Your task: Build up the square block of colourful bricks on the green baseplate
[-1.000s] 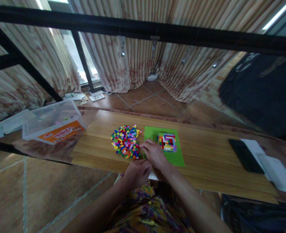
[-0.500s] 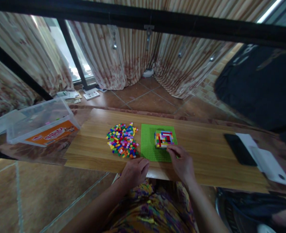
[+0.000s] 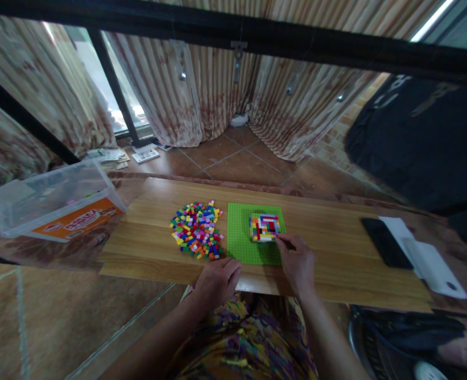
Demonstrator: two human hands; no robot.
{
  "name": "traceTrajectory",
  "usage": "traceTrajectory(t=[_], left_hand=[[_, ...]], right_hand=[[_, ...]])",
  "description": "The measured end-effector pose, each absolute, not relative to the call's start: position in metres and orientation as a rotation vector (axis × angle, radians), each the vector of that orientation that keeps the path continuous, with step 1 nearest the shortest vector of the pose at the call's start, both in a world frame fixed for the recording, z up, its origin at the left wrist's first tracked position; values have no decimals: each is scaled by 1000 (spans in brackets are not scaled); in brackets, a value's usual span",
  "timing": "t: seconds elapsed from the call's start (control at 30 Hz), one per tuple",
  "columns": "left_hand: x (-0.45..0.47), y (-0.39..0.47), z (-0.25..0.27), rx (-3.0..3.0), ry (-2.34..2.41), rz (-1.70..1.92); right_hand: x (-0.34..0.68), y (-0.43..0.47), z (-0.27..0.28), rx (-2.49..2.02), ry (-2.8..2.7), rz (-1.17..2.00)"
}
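Observation:
A small block built of multicoloured toy bricks sits on a green studded baseplate, right of its middle. At the block's near right corner is my right hand, thumb and fingers pinched together; whatever lies between the fingertips is too small to make out. My left hand rests at the table's near edge, below the baseplate's left side. Its fingers are curled closed and their inner side is hidden. A pile of loose toy bricks in many colours lies left of the baseplate, just beyond my left hand.
The wooden table carries a dark phone-like slab at its right end, beside a white flat object. A clear plastic box with an orange label stands at the left. Dark metal bars cross overhead before the curtains.
The whole view has shifted slightly left. My right hand stays at the block's near right corner, its fingertips slightly farther right on it. The left hand keeps its place.

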State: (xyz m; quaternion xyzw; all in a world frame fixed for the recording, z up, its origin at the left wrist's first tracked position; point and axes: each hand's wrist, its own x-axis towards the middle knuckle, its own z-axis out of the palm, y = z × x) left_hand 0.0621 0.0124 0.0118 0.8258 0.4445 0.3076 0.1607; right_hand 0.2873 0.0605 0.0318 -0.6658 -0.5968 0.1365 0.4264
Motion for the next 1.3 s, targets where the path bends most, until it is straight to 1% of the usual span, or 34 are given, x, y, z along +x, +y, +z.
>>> traceTrajectory(t=[0.43,0.73,0.97,1.3], left_hand=[[62,12,13,2349,1271,881],[63,13,14,2369,1268,880],[63,12,16,2372,1287,872],[63,12,16,2398,1301,846]], right_hand=[[291,62,33,-1673,-1454,429],[290,65,37,-1687,-1260,529],[289,69,31,-1663,-1217,587],[283,68,34,-1656,-1165,616]])
